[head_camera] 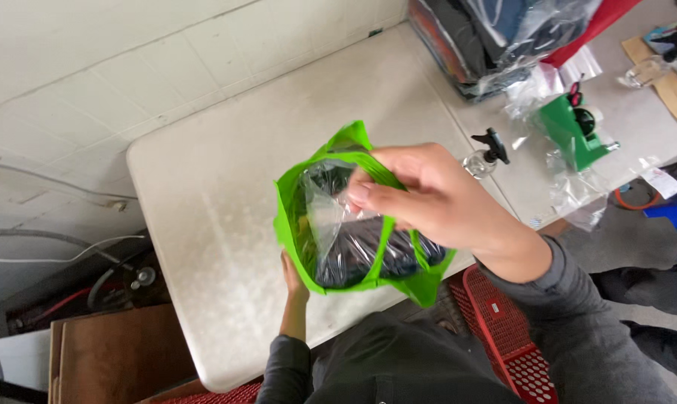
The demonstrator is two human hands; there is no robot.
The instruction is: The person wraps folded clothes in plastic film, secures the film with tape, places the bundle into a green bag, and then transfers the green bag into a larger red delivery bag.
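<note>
right hand (435,198) pinching clear plastic-wrapped dark garment (353,239) into green bag (290,217), left hand (293,278) gripping underneath; wrap risks snagging on rim.

A white table (219,194) stands against a tiled wall (91,52). On it are a spray bottle (486,153), a green dispenser (575,133) and bagged clothes (495,37). A red basket (503,329) sits below.
</note>
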